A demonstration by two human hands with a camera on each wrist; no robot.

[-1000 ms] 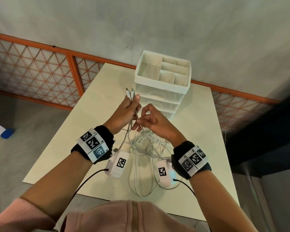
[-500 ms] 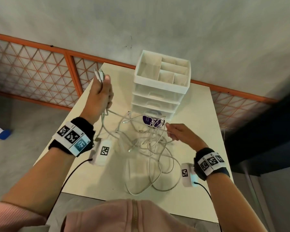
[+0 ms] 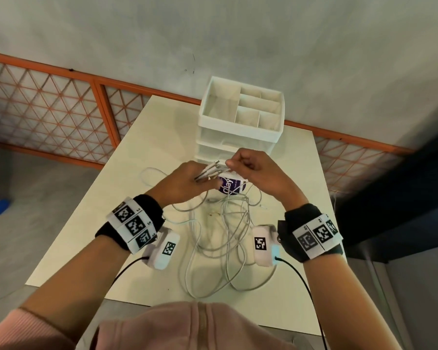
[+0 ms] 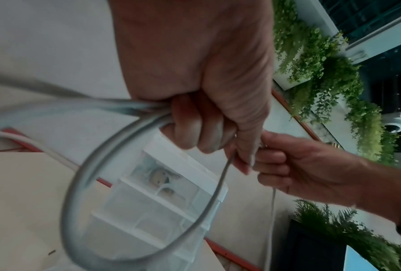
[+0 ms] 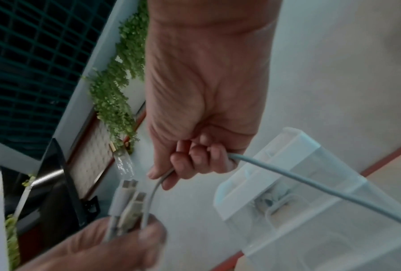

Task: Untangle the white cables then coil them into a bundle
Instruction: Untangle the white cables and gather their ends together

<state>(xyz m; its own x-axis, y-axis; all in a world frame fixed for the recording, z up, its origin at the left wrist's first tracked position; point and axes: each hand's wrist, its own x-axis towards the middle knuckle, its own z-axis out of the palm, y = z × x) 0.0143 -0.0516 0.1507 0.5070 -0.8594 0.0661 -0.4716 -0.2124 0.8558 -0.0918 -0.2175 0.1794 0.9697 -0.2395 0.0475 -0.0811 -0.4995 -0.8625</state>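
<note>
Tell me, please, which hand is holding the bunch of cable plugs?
The left hand: it grips the white cables with several plugs sticking out, whereas the right hand pinches only a single cable strand.

purple-labelled tub (image 3: 230, 186) half hidden behind hands, its label partly unreadable, cable loop (image 4: 116, 176) blurred, drawer contents indistinct

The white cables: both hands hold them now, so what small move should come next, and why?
Probably the right hand should lay its cable beside the plug ends bunched in the left hand. The left hand already grips several ends together, while the white cables below lie in loose crossed loops on the table.
</note>
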